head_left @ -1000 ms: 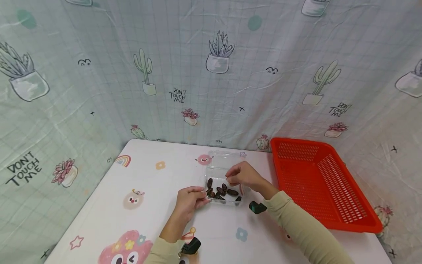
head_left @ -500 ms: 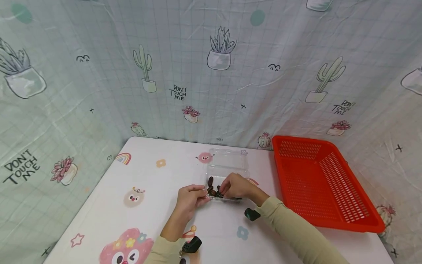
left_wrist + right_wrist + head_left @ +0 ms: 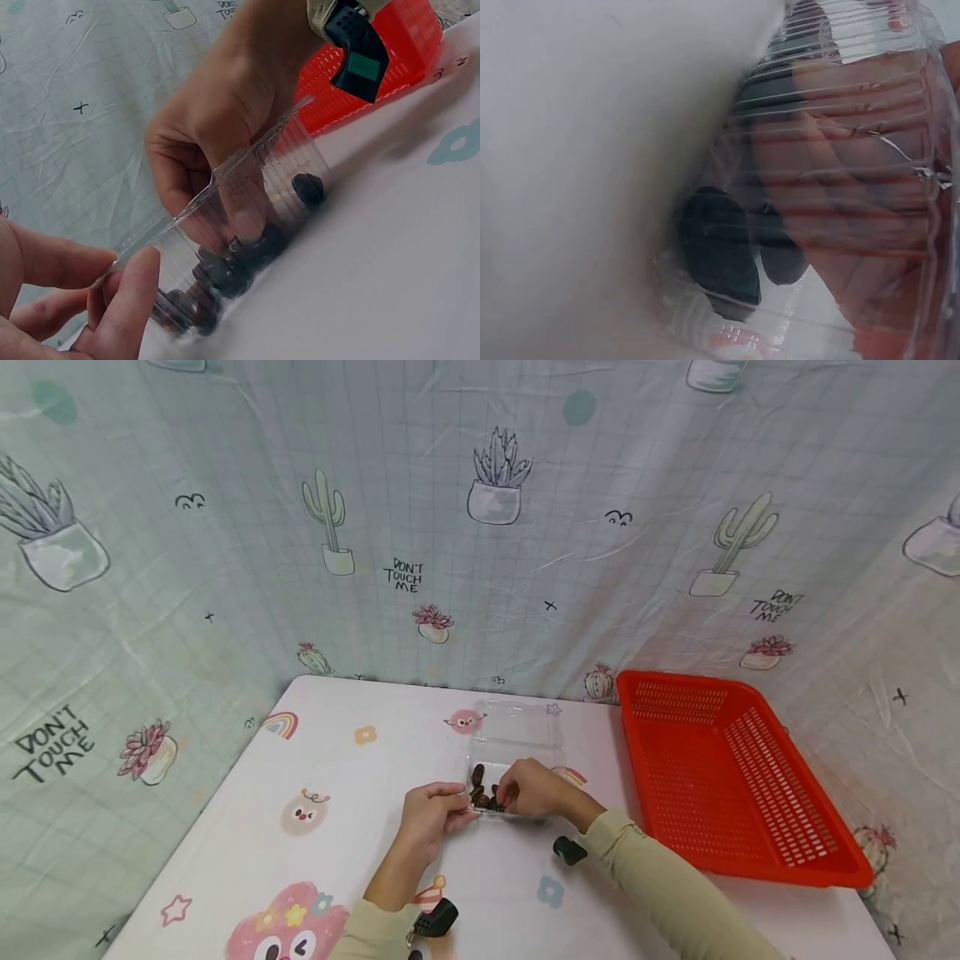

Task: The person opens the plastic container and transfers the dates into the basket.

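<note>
A clear plastic clamshell box (image 3: 480, 749) lies on the table with its lid (image 3: 517, 723) folded back. Several dark brown, oval pieces that look like dates (image 3: 478, 774) are inside it. My left hand (image 3: 432, 812) pinches the box's near left edge between thumb and fingers. Reaching in from the right, my right hand (image 3: 534, 787) has its thumb and fingertips down among the dates, seen through the wall in the left wrist view; I cannot tell whether it pinches one. In the right wrist view, dark dates (image 3: 720, 251) show through the ribbed wall beside the fingers.
A red plastic basket (image 3: 731, 777) with slotted sides stands at the right of the white table (image 3: 360, 835). Hanging cloth (image 3: 420, 518) with cactus prints closes off the back and sides. A dark device (image 3: 435, 918) is strapped at the left wrist.
My right hand has come down from above the box's right part to the dates near its front, then shifted slightly left. The left hand keeps its grip on the edge.
</note>
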Motion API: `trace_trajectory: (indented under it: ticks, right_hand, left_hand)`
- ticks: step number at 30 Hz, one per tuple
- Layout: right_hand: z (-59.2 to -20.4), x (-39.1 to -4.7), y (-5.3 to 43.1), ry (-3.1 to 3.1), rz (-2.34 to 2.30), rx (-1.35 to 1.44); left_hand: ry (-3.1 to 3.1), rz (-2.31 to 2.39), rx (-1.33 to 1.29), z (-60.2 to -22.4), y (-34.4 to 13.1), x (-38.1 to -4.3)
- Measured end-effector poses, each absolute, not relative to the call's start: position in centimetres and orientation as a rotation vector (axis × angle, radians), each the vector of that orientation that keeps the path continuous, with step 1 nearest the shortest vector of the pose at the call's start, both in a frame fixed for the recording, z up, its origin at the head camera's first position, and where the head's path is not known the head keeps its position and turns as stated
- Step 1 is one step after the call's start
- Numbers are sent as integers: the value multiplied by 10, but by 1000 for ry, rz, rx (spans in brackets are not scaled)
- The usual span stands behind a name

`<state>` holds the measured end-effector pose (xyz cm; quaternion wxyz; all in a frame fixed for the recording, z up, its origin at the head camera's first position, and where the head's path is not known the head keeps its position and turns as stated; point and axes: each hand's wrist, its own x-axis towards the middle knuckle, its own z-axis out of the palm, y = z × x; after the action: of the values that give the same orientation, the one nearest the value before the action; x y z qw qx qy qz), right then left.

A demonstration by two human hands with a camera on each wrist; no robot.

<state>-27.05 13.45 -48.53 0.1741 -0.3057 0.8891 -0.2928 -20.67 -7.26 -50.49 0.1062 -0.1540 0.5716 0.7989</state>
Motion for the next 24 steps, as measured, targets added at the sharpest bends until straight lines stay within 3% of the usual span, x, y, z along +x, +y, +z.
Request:
trace_trajectory:
  ticks: [24]
  right_hand:
    - [-444,-265,156,2401,-1310,-543]
  left_hand:
    - [1676,2350,-462,-503,-72,-209]
